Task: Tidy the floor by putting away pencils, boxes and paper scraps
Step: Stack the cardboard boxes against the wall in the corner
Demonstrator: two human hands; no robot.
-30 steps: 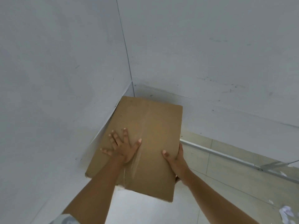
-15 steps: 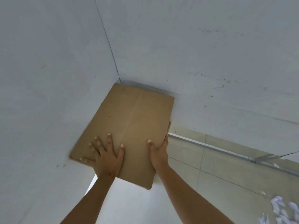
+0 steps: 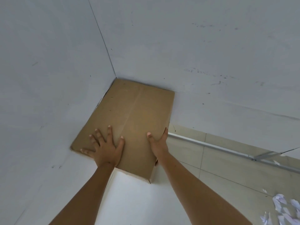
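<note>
Since the earlier frames the cardboard box (image 3: 129,124) had slid further into the corner, so that its far edge now met the back wall (image 3: 211,54) and its left edge ran along the left wall (image 3: 40,78), where earlier a gap had shown at the back.

In the head view, the left hand (image 3: 105,150) lay flat on the box's top near its close left corner, fingers spread wide and straight, pressing and gripping nothing. The right hand (image 3: 158,143) clasped the close right edge, thumb on top and fingers wrapped down the side, mostly hidden. The box sat on a white surface (image 3: 138,200), its long axis running away from the person toward the corner. Both hands were on the near end, so the box lay ahead of the fingers, and neither was clearly the nearer. It looked seated, and letting go seemed the likely next move. Crumpled paper scraps (image 3: 282,208) lay on the tiled floor (image 3: 227,168) at lower right, well apart from the box and closer to the right hand.
</note>
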